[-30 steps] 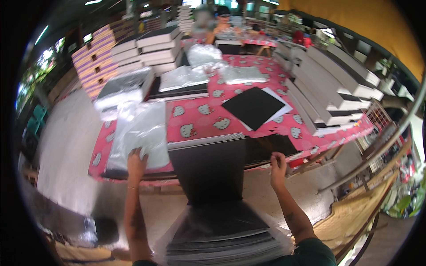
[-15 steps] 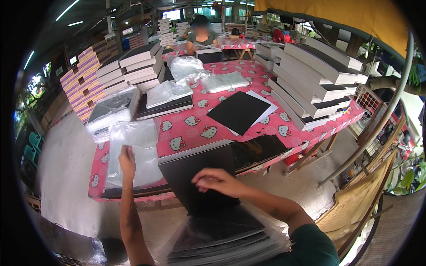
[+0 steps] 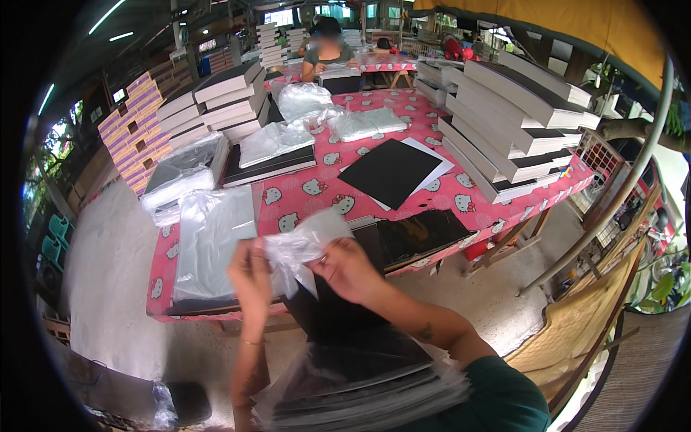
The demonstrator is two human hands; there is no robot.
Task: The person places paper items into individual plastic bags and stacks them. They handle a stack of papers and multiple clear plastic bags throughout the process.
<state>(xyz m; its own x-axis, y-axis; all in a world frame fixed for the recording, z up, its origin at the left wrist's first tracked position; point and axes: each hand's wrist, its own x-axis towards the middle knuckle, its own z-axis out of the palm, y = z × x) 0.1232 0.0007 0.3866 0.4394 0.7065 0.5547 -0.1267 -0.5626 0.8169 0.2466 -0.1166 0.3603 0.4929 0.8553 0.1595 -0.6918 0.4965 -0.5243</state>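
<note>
Both hands have come up off the black cover and met in the middle of the frame, and a clear plastic bag (image 3: 302,248) that was not between them half a second ago is now pinched there. The left hand (image 3: 252,277) sits just left of centre, its grip closed on the bag's left edge; the right hand (image 3: 349,270) sits just right of centre, fingers clamped together on the opposite edge. The bag hangs between the two grips and rises above them, thin, glossy and crumpled, with a pointed corner drooping below the fingers.

Directly beneath the hands, a flat black cover (image 3: 327,309) with a matte face leans up from the lap, and at the bottom of the frame lies a stack of bagged black covers (image 3: 360,385), their film shiny and wrinkled at the edges.

Behind the hands is the table (image 3: 317,194), covered in a pink cloth with a repeating white cartoon-cat print. A pile of flat clear bags (image 3: 212,241) lies on it, left of centre. A square black sheet (image 3: 392,171) rests on white paper, upper centre. Tall stacks of black-and-white books (image 3: 518,122) fill the upper right. A second person (image 3: 327,54) sits at the far end, top centre.
</note>
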